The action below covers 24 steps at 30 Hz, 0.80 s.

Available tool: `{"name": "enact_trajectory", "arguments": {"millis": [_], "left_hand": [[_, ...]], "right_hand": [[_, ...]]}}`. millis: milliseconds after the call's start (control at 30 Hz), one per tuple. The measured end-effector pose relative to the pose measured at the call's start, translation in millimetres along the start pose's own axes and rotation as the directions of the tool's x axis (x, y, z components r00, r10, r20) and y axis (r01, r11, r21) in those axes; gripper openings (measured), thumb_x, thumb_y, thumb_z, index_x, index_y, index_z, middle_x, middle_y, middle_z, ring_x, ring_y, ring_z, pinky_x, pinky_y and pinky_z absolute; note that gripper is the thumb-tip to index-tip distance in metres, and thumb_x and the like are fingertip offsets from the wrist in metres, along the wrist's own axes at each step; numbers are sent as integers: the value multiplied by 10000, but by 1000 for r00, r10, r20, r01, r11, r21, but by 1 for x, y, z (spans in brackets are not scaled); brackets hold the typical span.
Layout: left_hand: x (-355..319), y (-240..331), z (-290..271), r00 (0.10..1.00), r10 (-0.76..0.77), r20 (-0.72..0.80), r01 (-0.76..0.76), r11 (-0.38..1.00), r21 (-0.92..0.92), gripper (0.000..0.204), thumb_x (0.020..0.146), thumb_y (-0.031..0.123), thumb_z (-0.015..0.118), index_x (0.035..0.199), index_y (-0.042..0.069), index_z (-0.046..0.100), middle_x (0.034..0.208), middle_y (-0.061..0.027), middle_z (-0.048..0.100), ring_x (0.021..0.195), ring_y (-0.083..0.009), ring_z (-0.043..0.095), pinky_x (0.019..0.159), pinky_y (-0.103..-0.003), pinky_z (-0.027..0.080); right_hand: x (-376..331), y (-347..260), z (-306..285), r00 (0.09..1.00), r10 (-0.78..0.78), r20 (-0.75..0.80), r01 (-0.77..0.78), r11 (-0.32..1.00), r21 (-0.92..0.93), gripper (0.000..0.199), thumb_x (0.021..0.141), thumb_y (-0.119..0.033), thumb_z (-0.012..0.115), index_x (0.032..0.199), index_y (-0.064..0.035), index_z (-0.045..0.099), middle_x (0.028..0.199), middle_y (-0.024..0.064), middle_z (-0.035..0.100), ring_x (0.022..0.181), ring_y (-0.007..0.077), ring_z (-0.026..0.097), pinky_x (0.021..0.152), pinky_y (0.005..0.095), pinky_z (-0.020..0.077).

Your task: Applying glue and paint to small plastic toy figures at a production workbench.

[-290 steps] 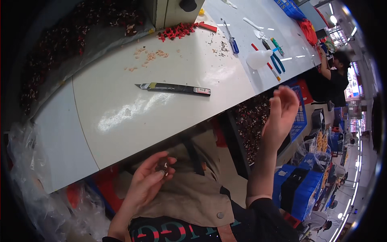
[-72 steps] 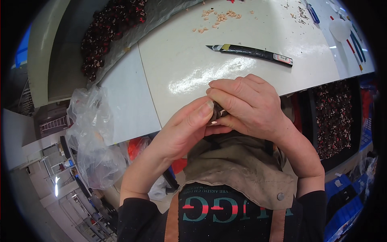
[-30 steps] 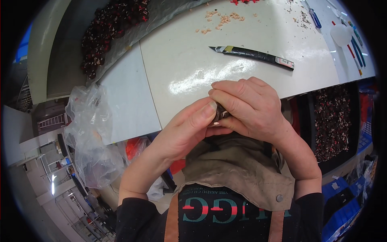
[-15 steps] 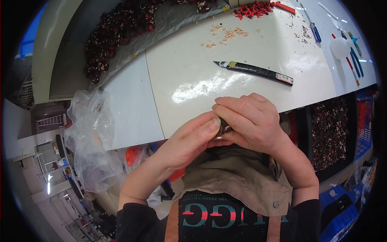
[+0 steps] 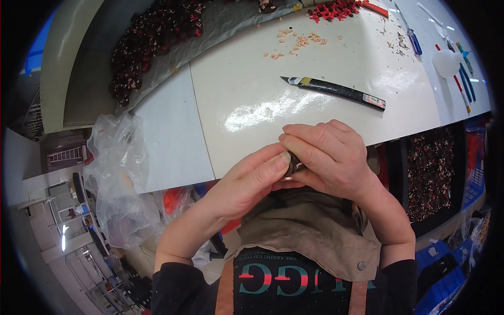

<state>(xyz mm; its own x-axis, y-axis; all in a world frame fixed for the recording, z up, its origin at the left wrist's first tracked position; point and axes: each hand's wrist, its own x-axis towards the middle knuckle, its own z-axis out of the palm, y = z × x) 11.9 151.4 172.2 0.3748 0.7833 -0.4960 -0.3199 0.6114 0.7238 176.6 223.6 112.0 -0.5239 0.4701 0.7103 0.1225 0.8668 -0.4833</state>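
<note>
Sitting between left grip [image 5: 253,174] and right grip [image 5: 332,157] is 1 dark piece [image 5: 294,164].

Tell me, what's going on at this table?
Someone's left hand and right hand together hold a small dark-brown lump with pale bits, just off the near edge of a glossy white tabletop. Fingers hide much of it, so its exact shape can't be told. A black-handled craft knife with a bare pointed blade lies untouched beyond the hands. Farther back are scattered small pale-pink pieces and a heap of small red pieces.
</note>
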Motion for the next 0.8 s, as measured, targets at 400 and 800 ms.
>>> {"name": "enact_trajectory", "arguments": {"millis": [400,800], "left_hand": [[-1,-2,-9,1000,-5,-11,5,1000,4,529,944,401,450,1291,6,400,1224,-87,476,1142,-150,463,992,-321,369],[-18,-19,-4,999,33,-13,-33,999,5,532,948,407,437,1289,0,397,1206,-92,488,1144,-155,469,990,-318,377]], "right_hand": [[-1,0,10,1000,2,-16,-3,1000,-19,459,585,-242,704,983,-29,625,964,79,628,671,167,577,565,273,429],[-12,-21,10,1000,-6,-13,5,999,-36,441,600,-236,702,983,-30,626,973,83,626,679,177,580,576,271,433]]}}
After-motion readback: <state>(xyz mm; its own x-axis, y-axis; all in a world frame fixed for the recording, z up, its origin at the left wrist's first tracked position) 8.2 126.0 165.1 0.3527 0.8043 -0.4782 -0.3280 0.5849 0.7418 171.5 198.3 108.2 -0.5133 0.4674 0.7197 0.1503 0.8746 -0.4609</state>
